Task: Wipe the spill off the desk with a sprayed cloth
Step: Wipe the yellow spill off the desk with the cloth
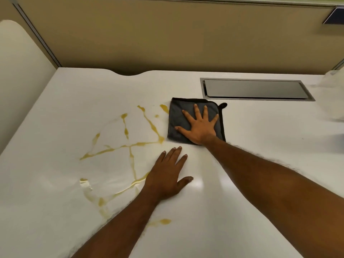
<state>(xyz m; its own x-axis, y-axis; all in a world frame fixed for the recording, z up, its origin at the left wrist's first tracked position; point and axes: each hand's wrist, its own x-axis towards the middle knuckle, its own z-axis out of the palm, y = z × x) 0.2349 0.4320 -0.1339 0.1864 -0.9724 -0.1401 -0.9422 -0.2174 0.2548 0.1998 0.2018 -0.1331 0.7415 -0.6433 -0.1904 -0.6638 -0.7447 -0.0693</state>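
Note:
A yellow-brown spill [130, 146] runs in thin crossing streaks over the left half of the white desk [260, 146]. A folded dark grey cloth [178, 116] with a black hanging loop lies flat just right of the spill's upper streaks. My right hand [200, 127] presses flat on the cloth, fingers spread. My left hand [170, 174] lies palm down on the bare desk nearer to me, fingers apart, its wrist over the lower end of a streak. No spray bottle shows.
A grey metal cable hatch [256, 89] is set into the desk behind the cloth. A tan partition wall [167, 34] closes the back. A clear plastic object [333, 94] sits at the far right edge. A cream panel [18, 81] stands at the left.

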